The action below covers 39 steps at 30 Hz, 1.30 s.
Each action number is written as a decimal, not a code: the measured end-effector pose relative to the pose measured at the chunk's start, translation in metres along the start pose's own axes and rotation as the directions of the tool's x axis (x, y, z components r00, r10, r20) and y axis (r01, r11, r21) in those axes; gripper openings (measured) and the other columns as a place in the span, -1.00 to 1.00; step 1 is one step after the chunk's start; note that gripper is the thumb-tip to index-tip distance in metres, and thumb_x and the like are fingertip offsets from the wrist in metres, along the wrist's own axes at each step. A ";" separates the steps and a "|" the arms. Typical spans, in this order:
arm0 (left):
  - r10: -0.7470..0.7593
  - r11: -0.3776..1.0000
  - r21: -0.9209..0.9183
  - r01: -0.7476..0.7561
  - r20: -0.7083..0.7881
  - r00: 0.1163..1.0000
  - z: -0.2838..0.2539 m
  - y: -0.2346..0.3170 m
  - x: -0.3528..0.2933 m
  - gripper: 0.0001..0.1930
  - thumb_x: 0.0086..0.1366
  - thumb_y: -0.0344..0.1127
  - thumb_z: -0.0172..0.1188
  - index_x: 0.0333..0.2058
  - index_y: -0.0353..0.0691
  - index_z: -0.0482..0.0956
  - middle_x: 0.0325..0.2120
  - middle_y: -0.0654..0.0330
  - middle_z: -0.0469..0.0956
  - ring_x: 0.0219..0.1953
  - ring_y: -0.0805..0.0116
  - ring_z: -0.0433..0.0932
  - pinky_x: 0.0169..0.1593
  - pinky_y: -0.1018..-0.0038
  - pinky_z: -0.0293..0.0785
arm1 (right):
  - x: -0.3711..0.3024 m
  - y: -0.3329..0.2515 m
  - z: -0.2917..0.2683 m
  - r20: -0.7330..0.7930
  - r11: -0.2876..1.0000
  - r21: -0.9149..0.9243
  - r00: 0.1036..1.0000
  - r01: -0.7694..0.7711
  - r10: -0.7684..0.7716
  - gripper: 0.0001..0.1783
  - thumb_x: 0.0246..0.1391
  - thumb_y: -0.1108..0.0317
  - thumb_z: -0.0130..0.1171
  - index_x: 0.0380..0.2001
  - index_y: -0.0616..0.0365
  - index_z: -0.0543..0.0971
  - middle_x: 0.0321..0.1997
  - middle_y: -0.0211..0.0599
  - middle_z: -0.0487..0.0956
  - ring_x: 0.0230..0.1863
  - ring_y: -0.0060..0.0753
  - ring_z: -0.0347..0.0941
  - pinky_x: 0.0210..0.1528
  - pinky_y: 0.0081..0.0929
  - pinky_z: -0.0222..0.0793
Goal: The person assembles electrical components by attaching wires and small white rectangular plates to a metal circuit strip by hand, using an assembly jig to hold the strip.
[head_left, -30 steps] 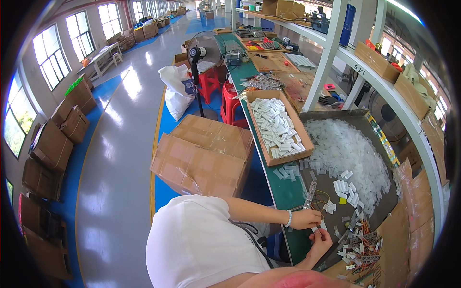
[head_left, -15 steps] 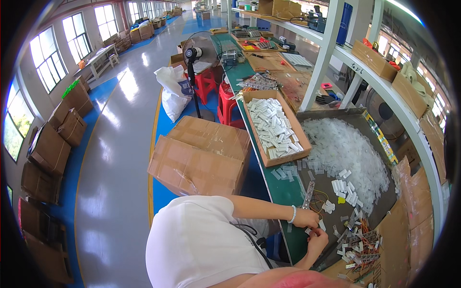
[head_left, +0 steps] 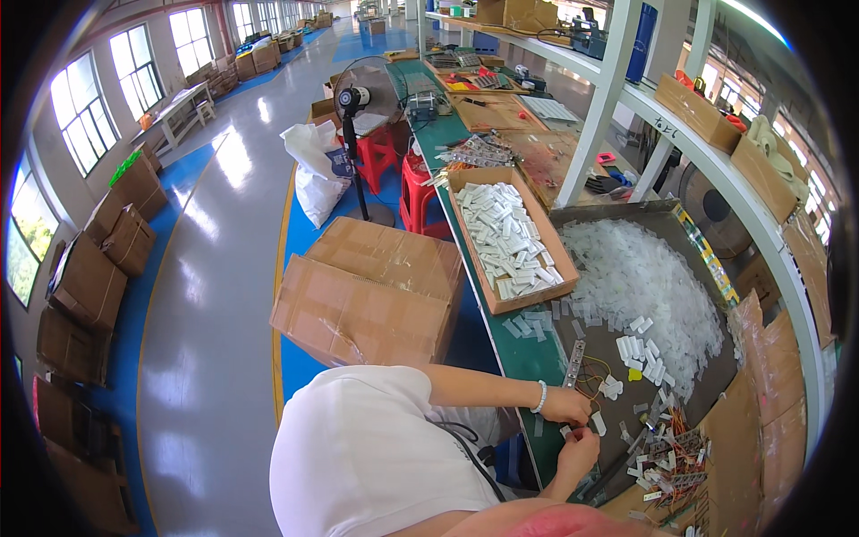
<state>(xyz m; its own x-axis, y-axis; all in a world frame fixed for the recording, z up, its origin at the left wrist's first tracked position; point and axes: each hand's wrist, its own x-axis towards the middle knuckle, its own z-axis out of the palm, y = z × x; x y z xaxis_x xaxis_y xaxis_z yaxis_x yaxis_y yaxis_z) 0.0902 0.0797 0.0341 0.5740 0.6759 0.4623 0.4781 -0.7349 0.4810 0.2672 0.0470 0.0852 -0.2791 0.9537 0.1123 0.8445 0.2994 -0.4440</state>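
Since the earlier frame both hands have crept slightly rightward. Left hand (head_left: 565,404) and right hand (head_left: 580,447), lower right, pinch a small white connector (head_left: 567,431) over the tabletop (head_left: 523,358). Judged light, stiff, slippery; best pinched by its sides.

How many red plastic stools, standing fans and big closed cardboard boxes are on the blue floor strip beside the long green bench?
Red plastic stools: 2
Black standing fan: 1
Big closed brown cardboard boxes: 2
Total: 5
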 end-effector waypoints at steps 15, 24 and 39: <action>0.122 0.966 0.227 -0.126 0.033 0.992 -0.025 -0.007 -0.017 -0.78 0.01 -0.39 0.31 -0.29 -0.09 0.67 -0.21 0.21 0.63 0.02 0.12 0.55 0.12 0.13 0.45 | 0.010 0.012 0.017 -0.019 0.994 0.060 0.996 0.086 -0.085 -0.63 0.07 0.07 0.31 -0.38 0.22 0.57 -0.33 0.00 0.56 -0.22 0.18 0.51 -0.20 0.03 0.40; 0.109 0.990 0.087 -0.110 0.013 0.994 -0.025 -0.001 -0.022 -0.78 0.16 -0.27 0.36 -0.20 -0.14 0.72 -0.04 0.33 0.66 0.24 0.24 0.43 0.23 0.20 0.34 | 0.001 0.028 0.024 -0.008 0.963 0.257 0.996 -0.082 0.087 -0.75 -0.04 0.25 0.40 -0.45 0.21 0.61 -0.36 -0.06 0.57 -0.25 0.07 0.55 -0.18 -0.06 0.42; 0.205 0.944 0.198 -0.263 0.273 0.940 -0.053 -0.001 -0.025 -0.75 0.32 -0.08 0.22 -0.09 0.09 0.72 0.17 0.38 0.54 0.34 0.24 0.32 0.38 0.07 0.18 | 0.003 0.028 0.023 0.029 0.949 0.264 0.985 -0.172 0.170 -0.75 -0.05 0.26 0.42 -0.39 0.20 0.64 -0.36 -0.09 0.59 -0.28 -0.02 0.58 -0.21 -0.14 0.46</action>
<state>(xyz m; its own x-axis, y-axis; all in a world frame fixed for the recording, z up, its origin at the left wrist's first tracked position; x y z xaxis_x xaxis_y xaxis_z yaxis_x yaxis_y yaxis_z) 0.0401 0.0666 0.0613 0.8191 0.4696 0.3294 0.4316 -0.8828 0.1851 0.2796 0.0573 0.0526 -0.1444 0.9895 0.0095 0.7288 0.1128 -0.6754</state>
